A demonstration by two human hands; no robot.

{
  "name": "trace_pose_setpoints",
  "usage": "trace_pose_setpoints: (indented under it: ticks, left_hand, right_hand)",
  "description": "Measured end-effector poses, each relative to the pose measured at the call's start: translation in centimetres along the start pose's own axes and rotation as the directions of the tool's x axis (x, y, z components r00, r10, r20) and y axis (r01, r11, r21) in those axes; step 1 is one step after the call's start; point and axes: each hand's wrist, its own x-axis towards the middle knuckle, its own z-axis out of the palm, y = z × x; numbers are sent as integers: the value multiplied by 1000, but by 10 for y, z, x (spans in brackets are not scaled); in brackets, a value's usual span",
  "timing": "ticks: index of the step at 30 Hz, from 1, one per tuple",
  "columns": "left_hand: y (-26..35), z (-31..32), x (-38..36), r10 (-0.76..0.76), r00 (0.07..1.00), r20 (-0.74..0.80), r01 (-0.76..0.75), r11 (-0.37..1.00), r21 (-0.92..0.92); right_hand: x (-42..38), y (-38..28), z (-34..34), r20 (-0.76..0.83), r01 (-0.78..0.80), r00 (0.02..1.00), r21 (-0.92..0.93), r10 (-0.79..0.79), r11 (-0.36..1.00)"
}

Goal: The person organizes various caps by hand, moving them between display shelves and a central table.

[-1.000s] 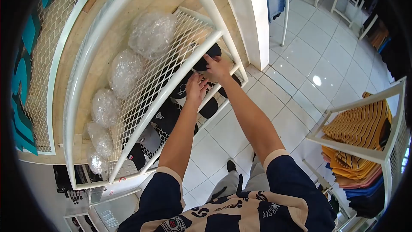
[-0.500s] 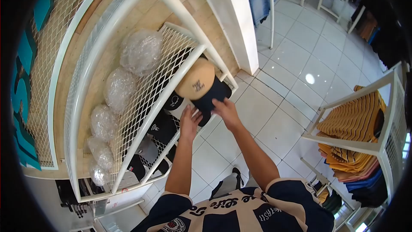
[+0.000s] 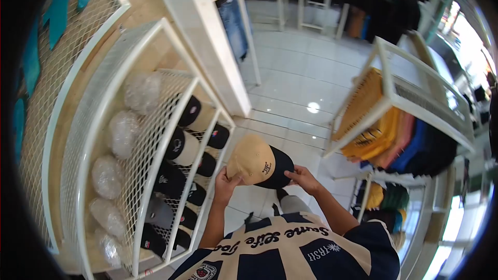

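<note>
Two hands hold one baseball cap in mid-air, at chest height, clear of the white mesh rack of caps on the left. Left hand grips the tan crown's lower edge from below. Cap's long axis runs left to right, tan crown leftward, black brim rightward (a small logo faces up). Right hand pinches the brim's edge. Both hands are equally close, one at each end.

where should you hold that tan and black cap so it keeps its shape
Hold the cap by its edges from both sides, as now: left hand at the tan crown's lower rim, right hand at the black brim. The domed crown looks soft, so pressing on top would likely dent it.
</note>
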Motion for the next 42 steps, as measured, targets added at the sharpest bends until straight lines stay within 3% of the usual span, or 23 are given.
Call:
trace_pose_setpoints:
  ticks: [2,6,8,9,10,12,14,16,18,19,21,22,23,26,27,28,30,33,34,37,38,40,42]
  left_hand:
    - [6,17,-13,-1,989,147,-5,999,42]
    - [11,50,-53,-53,925,377,9,993,117]
    - [0,58,-76,-80,913,399,70,997,40]
    - [-4,62,-86,-106,916,387,63,991,120]
    - [-11,70,-94,-98,896,433,50,991,121]
    - [-29,77,-119,-28,906,423,-5,997,77]
    - [-36,86,-139,-79,870,487,47,996,78]
    - [-35,102,-158,-181,772,610,184,981,58]
    - [-40,112,-168,-215,694,687,176,976,128]
    - [-39,123,-174,-241,650,721,155,970,185]
    - [-40,137,-188,-310,562,767,138,949,283]
    - [-42,147,-190,-325,457,828,101,944,315]
    - [-44,161,-194,-337,339,878,61,939,337]
    - [-35,210,-222,-332,164,929,-8,941,337]
    - [-31,229,-237,-306,128,943,-46,948,314]
    - [-38,246,-248,-323,81,943,-51,943,327]
    - [-54,279,-268,-349,10,937,-246,907,341]
    - [-74,330,-318,-336,-80,938,-398,874,279]
    - [-83,348,-338,-347,-111,931,-398,874,278]
    - [-115,396,-394,-156,-160,975,-548,836,44]
    - [-126,411,-413,-171,-182,968,-541,840,47]
    - [-147,439,-450,-21,-211,977,-666,735,-129]
    - [-172,462,-479,-64,-264,963,-697,703,-144]
  right_hand:
    - [-35,-11,7,-159,92,979,-208,-126,974]
    - [-94,33,14,-424,267,857,-120,-293,956]
    - [-121,73,14,-543,276,762,-219,-351,936]
    - [-144,83,25,-626,242,677,-308,-387,920]
    - [-171,84,44,-676,233,681,-164,-281,959]
    - [-199,125,58,-729,430,627,31,-274,902]
    - [-235,160,67,-775,409,581,12,-250,913]
    - [-269,175,74,-818,400,525,-4,-233,917]
    - [-301,185,85,-878,344,433,-47,-204,938]
    - [-314,196,84,-902,229,386,-111,-195,967]
    - [-333,211,87,-942,339,301,-44,-152,940]
    - [-344,219,87,-964,438,234,-13,-127,899]
    - [-355,234,83,-962,511,256,48,-99,858]
    - [-397,270,87,-973,478,220,46,-69,877]
    - [-413,281,89,-964,535,261,97,-55,839]
    - [-427,296,93,-974,554,226,104,-29,826]
    - [-451,326,95,-958,665,284,222,34,713]
    - [-477,362,101,-961,800,235,276,145,532]
    - [-485,373,101,-963,812,216,270,163,518]
    - [-506,402,91,-984,964,86,122,157,235]
    - [-513,412,84,-981,968,75,115,180,224]
    - [-524,430,65,-976,995,35,54,217,81]
    - [-530,454,38,-964,1000,6,5,264,-2]
